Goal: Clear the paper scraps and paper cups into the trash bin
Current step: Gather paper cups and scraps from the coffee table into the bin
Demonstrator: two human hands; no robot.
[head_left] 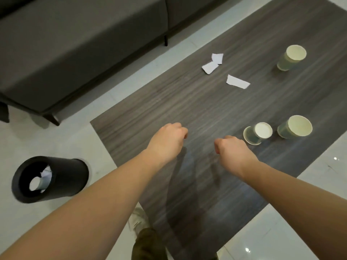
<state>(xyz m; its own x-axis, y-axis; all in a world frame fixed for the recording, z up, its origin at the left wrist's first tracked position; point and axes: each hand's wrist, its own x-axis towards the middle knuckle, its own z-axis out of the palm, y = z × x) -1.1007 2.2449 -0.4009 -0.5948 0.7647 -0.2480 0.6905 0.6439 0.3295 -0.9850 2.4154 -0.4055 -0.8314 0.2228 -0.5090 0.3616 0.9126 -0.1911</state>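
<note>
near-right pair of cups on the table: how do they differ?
Pose: the left cup is upside down, its white base up and its rim on the table; the right cup stands upright with its mouth open.
What shows: the left cup shows a flat white base; the right cup shows its pale inside.
Place: the left cup is nearer the right hand.
Shared: both are greenish paper cups, apart from each other, untouched.

Both forearms bare, no sleeves in frame, no watch, rings or bands on either wrist. Bare left hand (169, 139) and bare right hand (232, 151), no gloves. Lower edge: dark olive-brown fabric trouser leg (148, 244), plus a pale grey-white laced sneaker (138, 218).
</note>
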